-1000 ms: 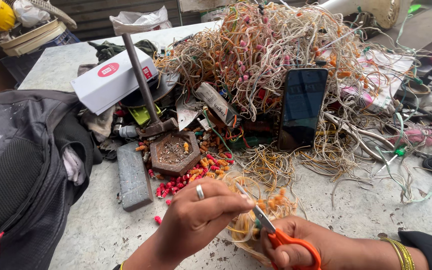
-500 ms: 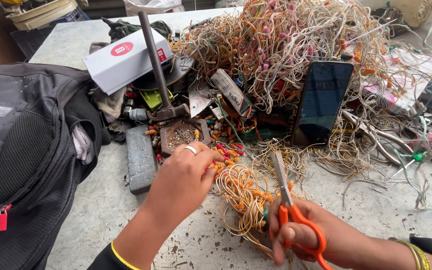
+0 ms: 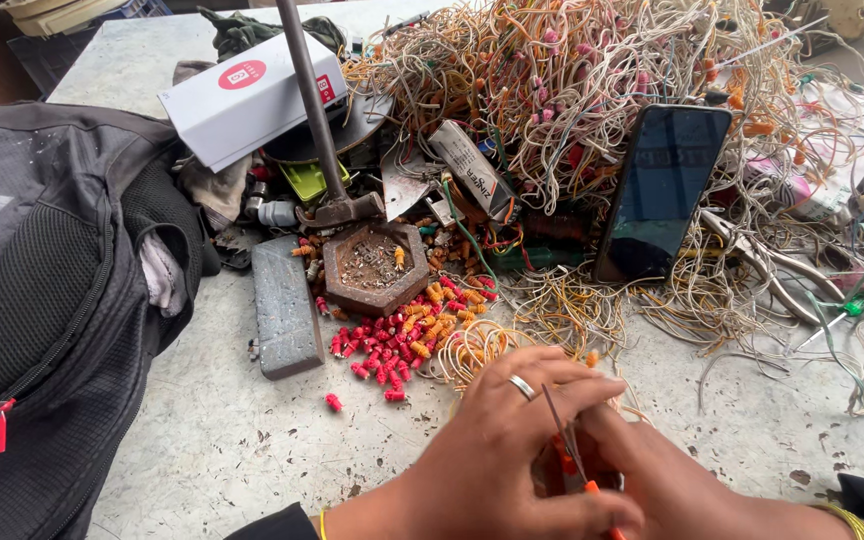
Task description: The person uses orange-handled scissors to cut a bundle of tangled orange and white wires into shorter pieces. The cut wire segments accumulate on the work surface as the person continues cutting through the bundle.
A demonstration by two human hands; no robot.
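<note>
- Head view: the left hand [image 3: 512, 450] and right hand [image 3: 672, 480] meet at 6 o'clock on the table [image 3: 202, 440].
- Left fingers pinch thin wire [image 3: 482, 350]; right fingers grip orange-handled scissors [image 3: 572, 460].
- That wire looks light, bendy and springy, so hold it close to the blades.

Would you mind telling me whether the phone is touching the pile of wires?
Touching. The head view shows the phone propped upright, leaning back against the pile of wires, with strands overlapping its edges.
</note>
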